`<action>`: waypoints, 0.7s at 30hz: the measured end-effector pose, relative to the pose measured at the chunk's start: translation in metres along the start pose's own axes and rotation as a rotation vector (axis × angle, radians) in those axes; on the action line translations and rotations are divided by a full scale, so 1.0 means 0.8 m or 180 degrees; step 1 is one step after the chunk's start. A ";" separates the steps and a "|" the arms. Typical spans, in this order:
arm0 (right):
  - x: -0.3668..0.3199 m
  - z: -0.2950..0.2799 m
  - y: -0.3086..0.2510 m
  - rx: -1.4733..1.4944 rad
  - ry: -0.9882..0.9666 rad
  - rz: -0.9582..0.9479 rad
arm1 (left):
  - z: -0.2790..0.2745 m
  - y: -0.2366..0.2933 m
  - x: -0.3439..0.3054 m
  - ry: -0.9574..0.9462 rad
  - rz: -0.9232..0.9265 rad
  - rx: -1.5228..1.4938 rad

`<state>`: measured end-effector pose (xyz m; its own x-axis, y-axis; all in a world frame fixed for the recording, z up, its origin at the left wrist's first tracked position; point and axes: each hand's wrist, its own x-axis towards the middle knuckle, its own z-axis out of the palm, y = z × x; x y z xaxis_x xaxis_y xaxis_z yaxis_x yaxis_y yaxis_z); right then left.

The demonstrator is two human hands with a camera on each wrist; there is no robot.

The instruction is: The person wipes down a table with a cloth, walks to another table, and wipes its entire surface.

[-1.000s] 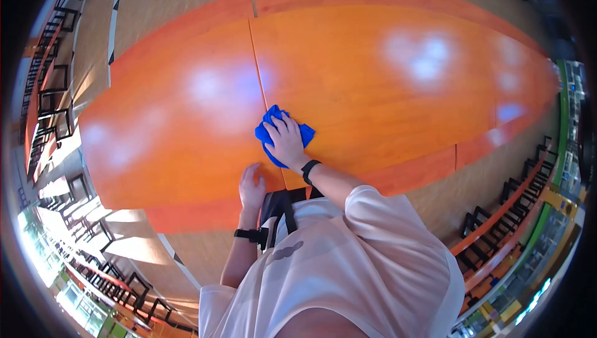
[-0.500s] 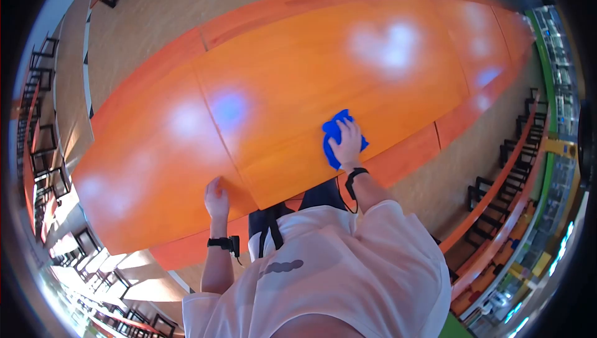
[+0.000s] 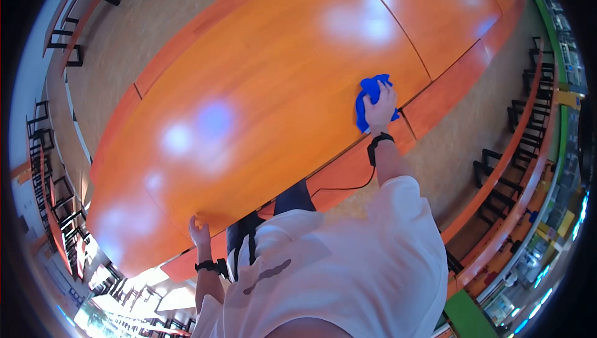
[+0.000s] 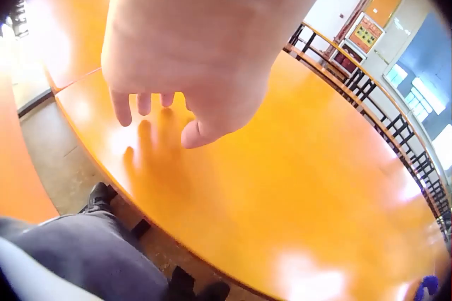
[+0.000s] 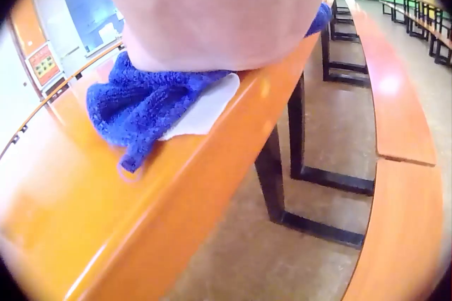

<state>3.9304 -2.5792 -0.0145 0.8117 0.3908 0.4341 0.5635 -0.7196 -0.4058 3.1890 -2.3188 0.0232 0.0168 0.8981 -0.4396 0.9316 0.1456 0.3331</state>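
A bunched blue cloth (image 3: 362, 109) lies on the orange tabletop (image 3: 280, 108) near its front edge, at the right. My right hand (image 3: 380, 106) grips it from above, thumb apart from the fingers. In the right wrist view the hand (image 5: 212, 15) hides its own fingers; the textured cloth (image 5: 145, 103) bulges out beside a flat white piece (image 5: 205, 109). My left hand (image 3: 200, 233), empty, hangs at the front edge on the left. The left wrist view shows that hand (image 4: 187, 68) with fingers loosely bent down above their shadows on the tabletop.
Orange benches (image 3: 444, 92) (image 5: 395, 110) run along the table, with black metal legs (image 5: 296, 131) below. More benches and tables (image 3: 504, 195) stand at the right, others (image 3: 46, 195) at the left. A thin black cable (image 3: 348, 187) hangs from my right wrist.
My right hand and the blue cloth have moved right along the front part of the tabletop. The head view has turned and shifted; my left hand now appears lower and further left.
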 end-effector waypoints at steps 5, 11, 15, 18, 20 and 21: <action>0.089 -0.006 0.121 -0.0256 0.0256 0.0117 | 0.028 0.110 -0.029 -0.0563 -0.0388 -0.0241; 0.165 0.000 0.207 -0.0694 0.0517 0.0432 | 0.035 0.122 0.004 -0.0760 -0.0160 0.0067; 0.196 0.004 0.231 -0.0811 0.0506 0.0696 | 0.018 0.158 -0.022 -0.0802 -0.0811 -0.0280; 0.196 0.003 0.209 -0.0716 0.0438 0.0574 | 0.017 0.181 -0.045 -0.0819 -0.1070 -0.0462; 0.196 0.006 0.152 -0.0323 0.0122 0.0315 | 0.038 0.139 -0.037 -0.0882 -0.1003 -0.0313; 0.195 0.013 0.115 0.0052 -0.0080 0.0146 | 0.048 0.130 -0.032 -0.0749 -0.0880 -0.0261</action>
<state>4.1106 -2.5785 0.0076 0.8402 0.3721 0.3944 0.5279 -0.7277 -0.4379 3.2993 -2.3429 0.0373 -0.1394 0.7015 -0.6989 0.8805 0.4107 0.2366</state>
